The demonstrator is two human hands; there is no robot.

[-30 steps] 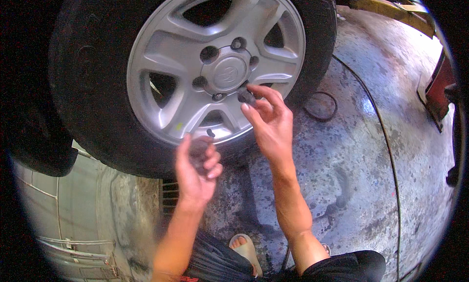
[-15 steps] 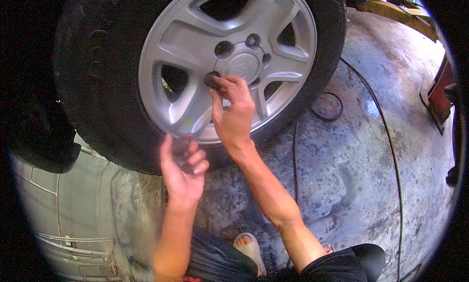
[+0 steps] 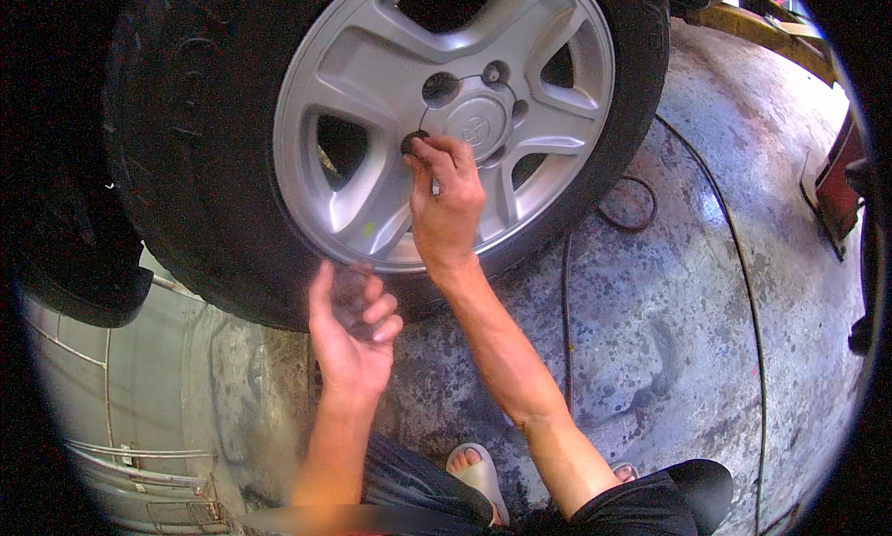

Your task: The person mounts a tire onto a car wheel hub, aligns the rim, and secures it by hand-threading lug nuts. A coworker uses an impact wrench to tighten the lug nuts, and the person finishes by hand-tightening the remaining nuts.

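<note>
A large black tyre (image 3: 200,137) on a silver alloy wheel (image 3: 372,81) fills the upper part of the view. At the lug hole lower left of the round centre cap (image 3: 476,125), my right hand (image 3: 448,202) pinches a small dark lug nut (image 3: 412,144), mostly covered by the fingertips. My left hand (image 3: 355,332) hovers below the rim's lower edge, palm up. Its thumb stands apart from half-curled fingers, and the upper fingertips are smeared by motion. I make out no clear object in it. Another lug hole (image 3: 439,89) appears dark, while one above the cap shows a stud or nut.
A dark hose (image 3: 729,229) runs down the stained floor (image 3: 669,350) at the right and loops near the tyre. A yellow beam (image 3: 771,30) and a red metal part (image 3: 836,183) stand at the right. My sandalled foot (image 3: 476,480) is below.
The wheel sits slightly farther right and lower in the view. My right hand stays at the same lug hole with its fingers turned a little. My left hand remains below the rim.
</note>
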